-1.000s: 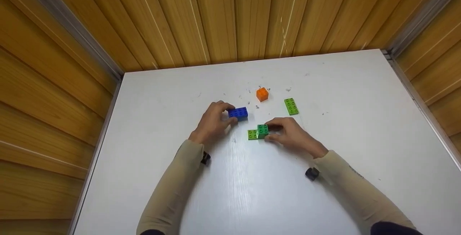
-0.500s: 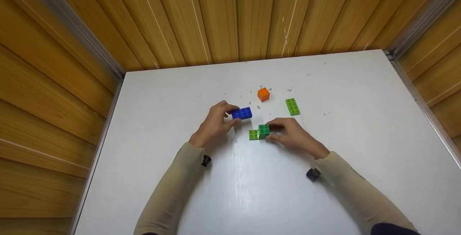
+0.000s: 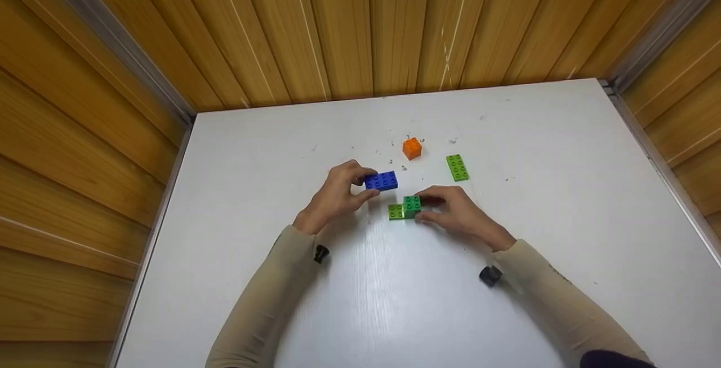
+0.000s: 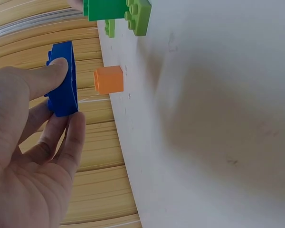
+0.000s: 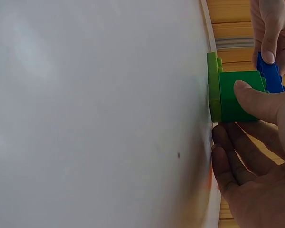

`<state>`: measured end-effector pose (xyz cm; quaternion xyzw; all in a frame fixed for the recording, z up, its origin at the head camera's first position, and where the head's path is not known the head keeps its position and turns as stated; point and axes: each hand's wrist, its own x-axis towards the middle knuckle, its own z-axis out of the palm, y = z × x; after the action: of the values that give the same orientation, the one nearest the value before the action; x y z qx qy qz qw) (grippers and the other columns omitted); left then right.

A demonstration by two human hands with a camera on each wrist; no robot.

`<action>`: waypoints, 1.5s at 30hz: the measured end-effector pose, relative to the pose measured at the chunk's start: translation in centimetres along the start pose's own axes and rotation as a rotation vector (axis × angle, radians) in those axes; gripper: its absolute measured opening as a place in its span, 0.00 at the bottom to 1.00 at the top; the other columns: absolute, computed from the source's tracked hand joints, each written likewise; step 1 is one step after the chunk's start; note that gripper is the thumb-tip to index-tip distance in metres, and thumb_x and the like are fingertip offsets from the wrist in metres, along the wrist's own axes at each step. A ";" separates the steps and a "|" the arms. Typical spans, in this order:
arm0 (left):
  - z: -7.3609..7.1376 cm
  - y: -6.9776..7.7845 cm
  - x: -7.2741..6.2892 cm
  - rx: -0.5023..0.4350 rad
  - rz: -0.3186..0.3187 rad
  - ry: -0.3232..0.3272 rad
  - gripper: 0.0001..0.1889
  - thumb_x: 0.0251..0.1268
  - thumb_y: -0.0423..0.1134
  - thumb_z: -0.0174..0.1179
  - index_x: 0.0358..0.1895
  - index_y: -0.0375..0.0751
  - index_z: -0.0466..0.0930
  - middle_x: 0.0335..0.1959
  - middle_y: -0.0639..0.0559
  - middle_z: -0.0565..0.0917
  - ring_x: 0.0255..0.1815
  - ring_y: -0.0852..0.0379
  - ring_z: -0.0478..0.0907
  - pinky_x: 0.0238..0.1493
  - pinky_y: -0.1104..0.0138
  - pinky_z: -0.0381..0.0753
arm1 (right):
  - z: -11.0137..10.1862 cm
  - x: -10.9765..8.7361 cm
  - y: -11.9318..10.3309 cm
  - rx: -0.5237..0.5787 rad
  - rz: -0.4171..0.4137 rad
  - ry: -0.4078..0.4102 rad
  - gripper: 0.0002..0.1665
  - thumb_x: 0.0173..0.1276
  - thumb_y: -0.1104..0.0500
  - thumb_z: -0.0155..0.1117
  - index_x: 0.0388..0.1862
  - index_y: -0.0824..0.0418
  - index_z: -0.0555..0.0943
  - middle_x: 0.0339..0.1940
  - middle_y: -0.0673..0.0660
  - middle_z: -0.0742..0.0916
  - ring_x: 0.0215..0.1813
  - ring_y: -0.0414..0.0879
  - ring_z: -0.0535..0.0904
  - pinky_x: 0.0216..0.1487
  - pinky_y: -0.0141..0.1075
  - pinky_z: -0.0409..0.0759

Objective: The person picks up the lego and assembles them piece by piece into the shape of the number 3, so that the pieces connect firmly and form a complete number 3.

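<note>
Between thumb and fingers, my left hand (image 3: 339, 190) pinches a blue toy brick (image 3: 382, 181). In the left wrist view the blue brick (image 4: 62, 85) is clear of the white table, its studs turned toward the palm. My right hand (image 3: 457, 210) grips a dark green square brick (image 3: 412, 204), thumb on its near side. That green brick is seated on one end of a flat lime green brick (image 3: 396, 212), whose bare studs show to the left. The right wrist view shows the flat lime brick (image 5: 213, 90) standing on the table under the green brick.
Beyond the hands, an orange brick (image 3: 412, 148) lies on the white table (image 3: 253, 154). A second flat lime brick (image 3: 457, 167) lies to its right. Yellow wood-look panels (image 3: 338, 30) rise behind the table's far edge and at both sides.
My left hand has lifted the blue brick and carried it slightly right, toward the green brick. The right hand keeps its grip on the green brick, which stays in place.
</note>
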<state>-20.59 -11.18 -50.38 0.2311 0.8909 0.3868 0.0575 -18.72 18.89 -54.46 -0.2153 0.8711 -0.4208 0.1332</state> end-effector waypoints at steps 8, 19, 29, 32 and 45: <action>0.1 0.6 -0.3 -0.018 0.023 -0.016 0.21 0.71 0.40 0.73 0.64 0.40 0.86 0.47 0.47 0.83 0.53 0.47 0.83 0.61 0.57 0.87 | -0.1 0.1 -0.2 -0.024 0.013 -0.005 0.28 0.68 0.56 0.79 0.65 0.59 0.86 0.60 0.56 0.91 0.65 0.55 0.85 0.73 0.55 0.78; 0.4 1.6 -0.4 -0.042 0.066 -0.044 0.21 0.72 0.39 0.72 0.64 0.38 0.86 0.47 0.44 0.82 0.53 0.42 0.83 0.62 0.52 0.87 | -0.1 0.0 -0.1 -0.036 -0.013 -0.006 0.28 0.70 0.55 0.78 0.66 0.62 0.85 0.61 0.57 0.90 0.65 0.56 0.85 0.74 0.56 0.77; 1.1 1.9 -0.2 -0.036 0.115 -0.063 0.21 0.73 0.40 0.71 0.64 0.37 0.85 0.47 0.44 0.82 0.52 0.41 0.83 0.60 0.51 0.87 | -0.2 0.0 -0.2 -0.042 -0.014 -0.014 0.29 0.71 0.56 0.77 0.68 0.63 0.84 0.63 0.60 0.89 0.67 0.58 0.84 0.74 0.57 0.76; 1.2 2.0 -0.2 -0.026 0.113 -0.072 0.20 0.73 0.41 0.72 0.64 0.38 0.86 0.47 0.46 0.83 0.52 0.46 0.83 0.60 0.54 0.86 | -0.2 0.0 -0.1 -0.042 -0.034 -0.009 0.30 0.70 0.57 0.78 0.68 0.65 0.84 0.63 0.61 0.89 0.67 0.58 0.84 0.74 0.57 0.77; 2.2 1.8 0.1 -0.033 0.161 -0.087 0.19 0.72 0.39 0.72 0.63 0.38 0.87 0.47 0.46 0.84 0.53 0.44 0.83 0.61 0.53 0.85 | -0.2 0.0 0.0 -0.034 -0.075 -0.003 0.27 0.70 0.58 0.78 0.66 0.63 0.85 0.58 0.58 0.91 0.64 0.56 0.86 0.72 0.56 0.79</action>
<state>-19.38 -8.63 -50.62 0.3174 0.8596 0.3944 0.0689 -18.82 19.01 -54.35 -0.2505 0.8692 -0.4105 0.1149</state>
